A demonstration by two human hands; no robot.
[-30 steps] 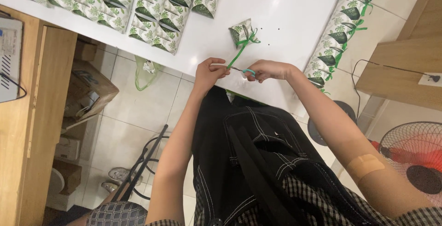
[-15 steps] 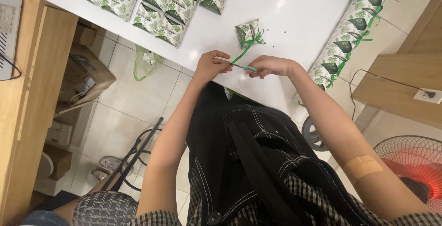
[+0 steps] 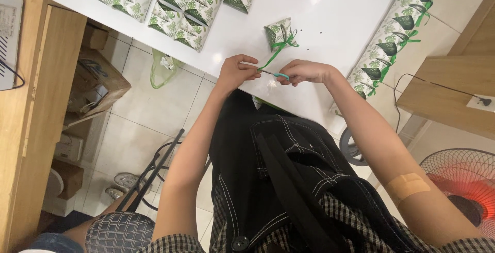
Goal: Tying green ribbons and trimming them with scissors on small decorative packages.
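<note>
Left hand (image 3: 236,71) pinches green ribbon (image 3: 272,59) end; right hand (image 3: 304,71) grips teal-handled tool (image 3: 280,75). Keep ribbon taut toward leaf-print pouch (image 3: 277,32) at 12 o'clock.

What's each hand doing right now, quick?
Left hand: closed, pinching the green ribbon near the small scissors.
Right hand: closed on the scissors' teal handle.

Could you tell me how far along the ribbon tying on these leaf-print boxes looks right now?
Done: a row of ribboned boxes lies at the right. In hand: the left hand and right hand work the green ribbon of one small box. Left: the unribboned boxes at the top left.
</note>
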